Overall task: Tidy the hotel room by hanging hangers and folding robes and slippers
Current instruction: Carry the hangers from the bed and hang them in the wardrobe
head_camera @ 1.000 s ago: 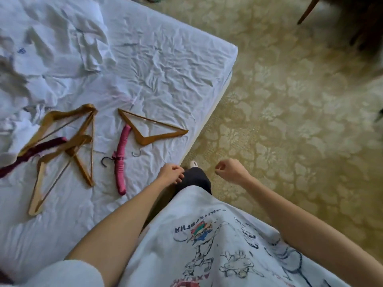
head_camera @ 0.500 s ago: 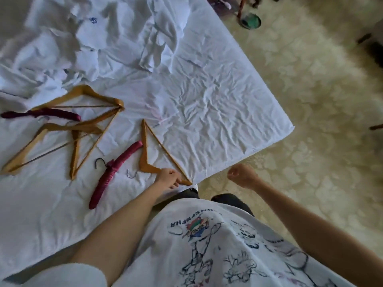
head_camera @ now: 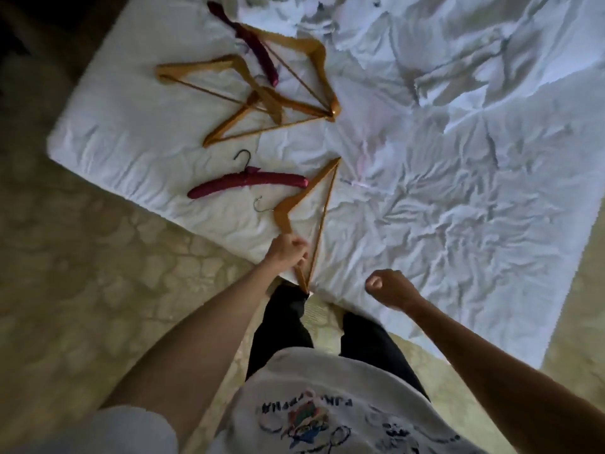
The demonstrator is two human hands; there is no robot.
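White laundry (head_camera: 327,14) is cut off at the top edge. The left hand (head_camera: 286,252) grips a wooden hanger (head_camera: 306,198) on the bed (head_camera: 442,191); the right hand (head_camera: 389,290) is fisted, holding nothing.

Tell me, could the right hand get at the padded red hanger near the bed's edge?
Probably yes. The right hand holds nothing, and the red hanger lies uncovered, though the left hand and its wooden hanger sit between them.

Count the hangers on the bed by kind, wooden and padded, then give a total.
Wooden hangers: 4, one gripped by the left hand, three in a pile.
Padded magenta hangers: 2, near and far.
Total: 6
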